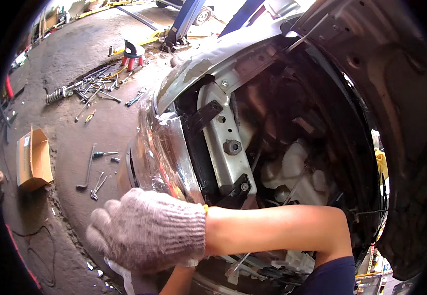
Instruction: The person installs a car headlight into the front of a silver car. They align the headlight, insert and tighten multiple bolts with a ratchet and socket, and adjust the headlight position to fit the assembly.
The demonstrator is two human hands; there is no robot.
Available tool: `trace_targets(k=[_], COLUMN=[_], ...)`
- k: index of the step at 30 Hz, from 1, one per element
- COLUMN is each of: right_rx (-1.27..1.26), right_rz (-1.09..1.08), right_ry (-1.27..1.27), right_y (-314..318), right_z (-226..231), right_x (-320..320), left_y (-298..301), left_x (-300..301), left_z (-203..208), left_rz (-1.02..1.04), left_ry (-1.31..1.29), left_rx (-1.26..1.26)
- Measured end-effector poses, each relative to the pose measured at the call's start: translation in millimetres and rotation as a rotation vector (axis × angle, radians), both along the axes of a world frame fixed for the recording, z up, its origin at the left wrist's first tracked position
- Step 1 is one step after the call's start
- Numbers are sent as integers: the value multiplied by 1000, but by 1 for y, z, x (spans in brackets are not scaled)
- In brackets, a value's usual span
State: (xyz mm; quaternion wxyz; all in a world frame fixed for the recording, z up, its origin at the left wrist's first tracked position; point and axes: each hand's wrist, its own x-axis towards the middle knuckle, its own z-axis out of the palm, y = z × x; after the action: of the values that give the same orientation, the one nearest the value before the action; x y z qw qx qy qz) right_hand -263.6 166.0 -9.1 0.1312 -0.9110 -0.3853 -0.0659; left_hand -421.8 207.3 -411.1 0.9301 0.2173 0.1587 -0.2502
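Observation:
My right hand (147,231), in a grey knitted glove, is in front of the car's front corner, its bare forearm crossing from the right. Its fingers are curled, and whatever they hold is hidden behind the glove. Below it rises my left forearm (179,281); the left hand is hidden behind the right glove. Just beyond the gloved hand is the clear headlight (161,157). A silver metal support panel (223,132) with bolts and holes runs beside it. Inside the engine bay sits a whitish plastic reservoir (294,167).
The raised hood (400,98) stands at the right. On the floor lie loose tools (93,91), a coil-spring shock absorber (56,94), pliers (96,186), a green-handled screwdriver (105,154) and an open cardboard box (35,160). A small stool (133,53) and a blue lift post (186,22) stand beyond.

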Motion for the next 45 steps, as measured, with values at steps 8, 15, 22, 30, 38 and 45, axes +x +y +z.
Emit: trace_targets(k=[8,15,22,30,38,45], right_rx=[55,-105,68,-139,-297,-235], right_rz=[-181,-272,-652,-721,-643,-702], right_ry=[150,87,-171,-130,-198,-111], right_y=[-54,-61,-149,-167,-163,-166], right_z=[-40,-24,52,54,55,53], right_x=[25,19,-7,1,7,10], left_y=[-2,-14,-9,-13,-13,-12], left_x=[42,50,59,54,55,55], left_z=[190,200,206,203,204,198], left_rz=[135,49,141,168,145,138], left_ry=[-726,-666,-674,-651,-656,-729], left_rx=[1043,1097,1054,992,1055,1168])
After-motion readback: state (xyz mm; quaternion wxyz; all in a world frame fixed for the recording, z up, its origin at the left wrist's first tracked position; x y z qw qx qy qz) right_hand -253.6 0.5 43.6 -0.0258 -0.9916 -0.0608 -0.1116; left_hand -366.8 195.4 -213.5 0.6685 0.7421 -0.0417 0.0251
